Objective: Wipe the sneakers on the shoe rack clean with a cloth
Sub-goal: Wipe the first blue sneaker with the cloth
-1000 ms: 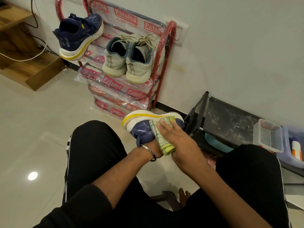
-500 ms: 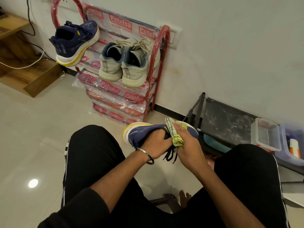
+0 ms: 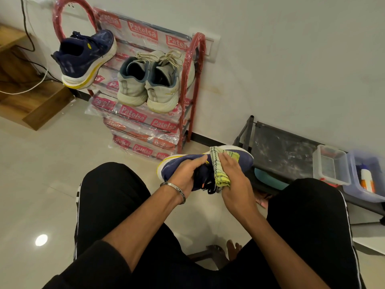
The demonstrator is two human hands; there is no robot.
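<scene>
Cloth (image 3: 220,163) now spread under right hand (image 3: 233,178) on sneaker (image 3: 177,165)

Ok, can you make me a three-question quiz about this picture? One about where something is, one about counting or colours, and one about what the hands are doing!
1. Where is the cloth?
A. on the floor
B. pressed on the held blue sneaker
C. hanging on the rack

2. How many sneakers sit on the red shoe rack?
A. three
B. one
C. five

3. What is the left hand doing?
A. hanging idle
B. pointing at the wall
C. gripping the sneaker

Answers:
1 B: the right hand holds the cloth on the blue sneaker.
2 A: the red shoe rack carries one blue sneaker and two pale ones.
3 C: the left hand's fingers curl round it.
</scene>
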